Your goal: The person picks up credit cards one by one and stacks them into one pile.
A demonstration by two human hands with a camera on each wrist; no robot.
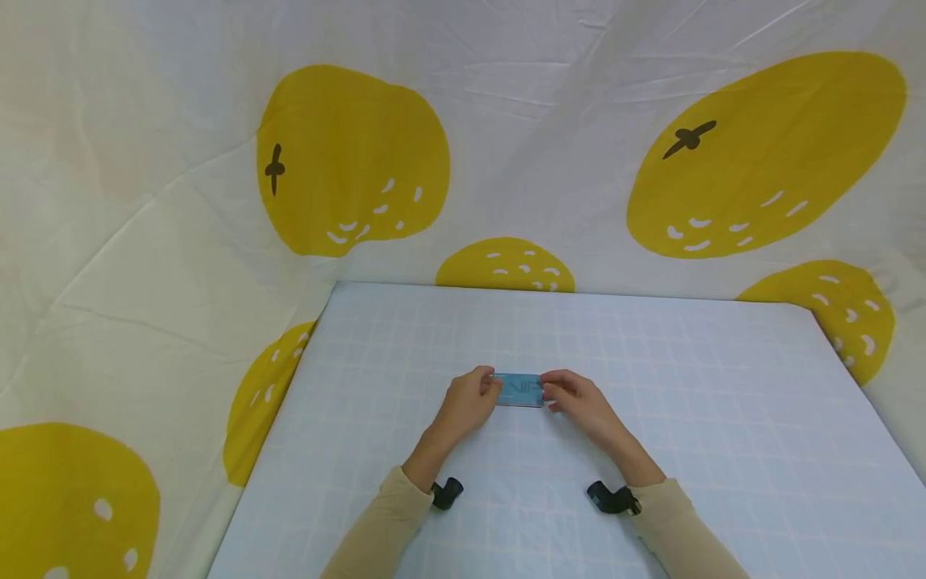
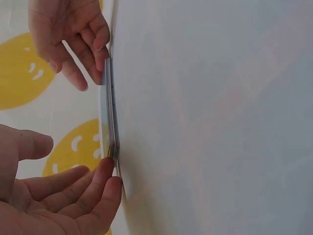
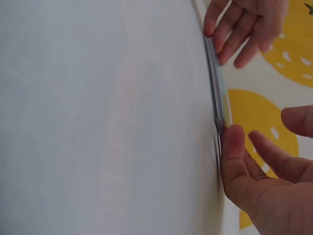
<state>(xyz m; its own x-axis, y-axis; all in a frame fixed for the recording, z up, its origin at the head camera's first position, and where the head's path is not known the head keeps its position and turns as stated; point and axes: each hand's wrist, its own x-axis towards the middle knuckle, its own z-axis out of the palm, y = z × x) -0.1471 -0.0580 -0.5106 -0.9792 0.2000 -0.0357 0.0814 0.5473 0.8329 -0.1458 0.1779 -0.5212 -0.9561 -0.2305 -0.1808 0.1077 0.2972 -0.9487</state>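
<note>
A small stack of blue cards (image 1: 519, 389), the top one printed with large letters that read upside down, lies flat on the table. My left hand (image 1: 465, 404) is at its left end and my right hand (image 1: 584, 408) at its right end. In the left wrist view the stack (image 2: 111, 110) appears edge-on as several thin layers, with the left hand's fingertips (image 2: 106, 166) against its near end. The right wrist view has the right hand's fingertips (image 3: 234, 139) at the other end. Both thumbs stand apart from the fingers.
The table (image 1: 405, 338) wears a pale cloth with a faint grid. Behind and left of it hangs a white curtain (image 1: 521, 161) printed with yellow fruit. Each wrist carries a small black camera (image 1: 611, 497), just beyond the beige sleeves (image 1: 387, 515).
</note>
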